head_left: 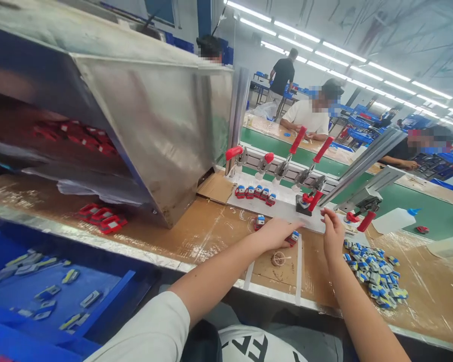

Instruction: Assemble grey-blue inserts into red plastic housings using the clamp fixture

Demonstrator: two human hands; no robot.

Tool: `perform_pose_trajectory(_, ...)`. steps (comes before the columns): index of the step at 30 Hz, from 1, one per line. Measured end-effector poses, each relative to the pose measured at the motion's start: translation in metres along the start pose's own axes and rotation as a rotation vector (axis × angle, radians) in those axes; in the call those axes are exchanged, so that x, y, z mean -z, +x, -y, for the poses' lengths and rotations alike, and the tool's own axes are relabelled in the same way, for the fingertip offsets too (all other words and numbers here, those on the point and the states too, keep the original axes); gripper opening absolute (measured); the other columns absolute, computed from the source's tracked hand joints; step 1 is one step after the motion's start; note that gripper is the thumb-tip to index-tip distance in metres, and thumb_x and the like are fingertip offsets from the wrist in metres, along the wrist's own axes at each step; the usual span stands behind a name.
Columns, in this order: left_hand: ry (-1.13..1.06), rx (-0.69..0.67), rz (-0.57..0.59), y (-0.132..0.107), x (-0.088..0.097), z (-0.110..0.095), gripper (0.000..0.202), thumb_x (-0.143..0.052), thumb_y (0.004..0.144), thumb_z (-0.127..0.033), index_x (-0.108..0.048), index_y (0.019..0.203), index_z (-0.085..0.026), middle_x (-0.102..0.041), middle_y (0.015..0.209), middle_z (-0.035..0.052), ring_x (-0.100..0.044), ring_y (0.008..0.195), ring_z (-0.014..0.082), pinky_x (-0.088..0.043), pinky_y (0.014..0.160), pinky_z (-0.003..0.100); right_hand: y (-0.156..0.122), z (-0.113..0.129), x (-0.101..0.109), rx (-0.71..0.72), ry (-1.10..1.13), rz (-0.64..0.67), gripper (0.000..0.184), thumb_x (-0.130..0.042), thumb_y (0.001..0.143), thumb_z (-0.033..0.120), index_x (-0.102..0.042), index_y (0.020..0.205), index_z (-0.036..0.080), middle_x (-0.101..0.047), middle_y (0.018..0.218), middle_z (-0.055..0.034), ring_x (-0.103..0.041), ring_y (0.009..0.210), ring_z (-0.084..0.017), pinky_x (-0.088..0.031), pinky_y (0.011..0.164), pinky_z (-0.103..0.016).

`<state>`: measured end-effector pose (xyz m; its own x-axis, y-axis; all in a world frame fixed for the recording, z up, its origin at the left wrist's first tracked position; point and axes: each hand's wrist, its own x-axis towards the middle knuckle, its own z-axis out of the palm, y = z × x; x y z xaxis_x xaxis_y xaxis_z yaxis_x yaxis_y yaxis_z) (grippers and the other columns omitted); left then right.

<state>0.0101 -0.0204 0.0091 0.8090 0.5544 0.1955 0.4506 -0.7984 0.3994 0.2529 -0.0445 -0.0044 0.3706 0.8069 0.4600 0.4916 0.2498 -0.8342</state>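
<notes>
My left hand [281, 233] reaches low over the bench with its fingers stretched out, partly blurred. Beside its palm sits a small red piece with a blue-and-white top [293, 239]; a similar red piece [259, 221] lies just left of the wrist. My right hand [333, 232] is raised to the right of it, fingers loosely bent, with nothing visible in them. In front of both hands stands a toggle clamp with a red handle [314, 201] over a black block [304, 206]. Several red-and-blue pieces [255, 193] form a row on the white strip behind.
A pile of blue, white and yellow pieces [377, 274] lies at right, near a white squeeze bottle [394, 220]. More toggle clamps [283, 166] line a metal rail. At left are a metal hopper [154, 115], red shells [103, 218] and a blue bin [109, 296]. Co-workers [309, 113] sit beyond.
</notes>
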Motion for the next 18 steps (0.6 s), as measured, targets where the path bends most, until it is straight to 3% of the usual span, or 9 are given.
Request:
perform_pose_trajectory(2, -0.026, -0.024, 0.019, 0.001, 0.003, -0.002, 0.063, -0.078, 0.080, -0.030, -0.058, 0.139, -0.028, -0.073, 0.104, 0.0096, -0.068, 0.101, 0.0316, -0.046, 0.084, 0.035, 0.032, -0.010, -0.005, -0.011, -0.040, -0.009, 0.050, -0.051, 0.080, 0.031, -0.062, 0.128, 0.017, -0.070, 0.123, -0.0157, -0.065, 0.110, -0.029, -0.054, 0.093, -0.047)
perform_pose_trajectory(4, -0.034, -0.018, 0.037, 0.003, 0.005, -0.004, 0.046, -0.076, 0.079, -0.029, -0.067, 0.124, -0.028, -0.071, 0.103, 0.0084, -0.068, 0.099, 0.0298, -0.047, 0.081, 0.034, 0.059, -0.017, -0.012, -0.015, -0.078, 0.099, 0.065, -0.050, 0.067, 0.026, -0.060, 0.131, 0.019, -0.068, 0.126, -0.0147, -0.064, 0.109, -0.028, -0.054, 0.089, -0.044)
perform_pose_trajectory(7, -0.033, 0.010, 0.068, 0.008, 0.010, -0.007, 0.038, -0.075, 0.078, -0.030, -0.067, 0.115, -0.027, -0.069, 0.105, 0.0070, -0.068, 0.096, 0.0279, -0.048, 0.078, 0.032, 0.077, -0.023, -0.021, -0.026, -0.079, 0.206, 0.073, -0.047, 0.056, 0.023, -0.060, 0.129, 0.020, -0.069, 0.124, -0.0125, -0.063, 0.110, -0.028, -0.053, 0.091, -0.044)
perform_pose_trajectory(12, -0.052, 0.087, 0.101, 0.015, 0.013, -0.009, 0.040, -0.077, 0.074, -0.032, -0.061, 0.110, -0.023, -0.069, 0.109, 0.0074, -0.067, 0.099, 0.0288, -0.048, 0.079, 0.032, 0.064, -0.019, -0.033, -0.050, 0.020, 0.215, 0.067, -0.042, 0.057, 0.025, -0.052, 0.123, 0.019, -0.073, 0.095, -0.0098, -0.067, 0.089, -0.027, -0.054, 0.078, -0.041)
perform_pose_trajectory(15, -0.103, 0.122, 0.063, 0.017, 0.009, -0.010, 0.053, -0.076, 0.074, -0.032, -0.057, 0.122, -0.025, -0.069, 0.117, 0.0063, -0.067, 0.102, 0.0277, -0.049, 0.083, 0.032, 0.051, -0.008, -0.031, -0.088, 0.141, 0.253, 0.068, -0.041, 0.058, 0.025, -0.040, 0.126, 0.022, -0.072, 0.086, -0.0058, -0.068, 0.081, -0.027, -0.053, 0.074, -0.041)
perform_pose_trajectory(18, -0.111, 0.103, 0.057, 0.018, 0.004, -0.010, 0.068, -0.078, 0.074, -0.034, -0.053, 0.137, -0.027, -0.067, 0.127, 0.0076, -0.065, 0.114, 0.0298, -0.050, 0.093, 0.035, 0.041, 0.010, -0.021, -0.076, 0.295, 0.199, 0.068, -0.041, 0.059, 0.024, -0.033, 0.126, 0.023, -0.071, 0.085, -0.0062, -0.068, 0.080, -0.028, -0.052, 0.074, -0.042)
